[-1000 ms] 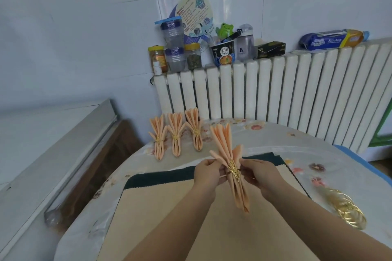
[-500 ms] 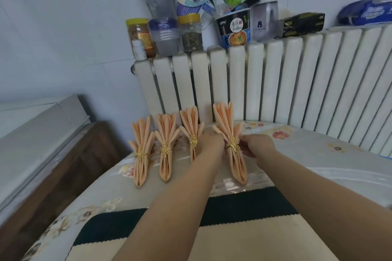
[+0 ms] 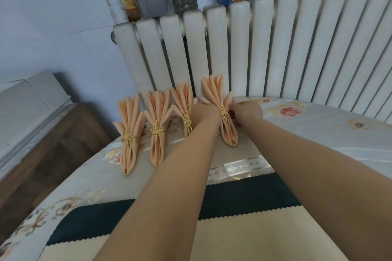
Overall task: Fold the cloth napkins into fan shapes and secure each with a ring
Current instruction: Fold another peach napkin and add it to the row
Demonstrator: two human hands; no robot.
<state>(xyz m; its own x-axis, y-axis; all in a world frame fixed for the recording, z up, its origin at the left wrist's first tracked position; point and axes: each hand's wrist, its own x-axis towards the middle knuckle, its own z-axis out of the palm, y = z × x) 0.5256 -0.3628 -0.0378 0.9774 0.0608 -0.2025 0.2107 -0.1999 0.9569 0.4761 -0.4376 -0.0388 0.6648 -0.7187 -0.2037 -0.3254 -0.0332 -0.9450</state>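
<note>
Both hands flank the fourth napkin [image 3: 220, 110], aligning it in the row; right hand [image 3: 246, 111] fingers pinch its pleats, left hand [image 3: 204, 112] fingers hidden.

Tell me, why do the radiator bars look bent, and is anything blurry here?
Head view: the wide-angle lens bows the white ribbed radiator; jars at the top edge look smeared; the four peach fan-folded napkins with gold leaf rings stay fairly sharp; light is soft, without harsh glare.
</note>
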